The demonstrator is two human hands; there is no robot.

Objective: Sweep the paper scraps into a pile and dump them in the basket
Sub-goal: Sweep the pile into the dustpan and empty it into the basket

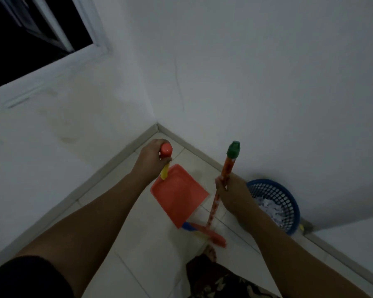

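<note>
My left hand [152, 160] grips the red-capped upright handle of an orange dustpan [178, 195], whose pan hangs above the tiled floor in the room's corner. My right hand [230, 193] holds the patterned orange broom [221, 190] partway down its stick, under the green cap. The broom's orange head rests on the floor just below the pan. A blue mesh basket [289, 203] stands against the right wall, right of my right hand, with white paper scraps [269, 208] inside. No loose scraps show on the floor or in the pan.
White walls meet in a corner just beyond the dustpan, with a grey skirting along both. A dark window opening [30, 33] sits high on the left wall. My foot [210, 252] and patterned clothing are at the bottom, near the broom head.
</note>
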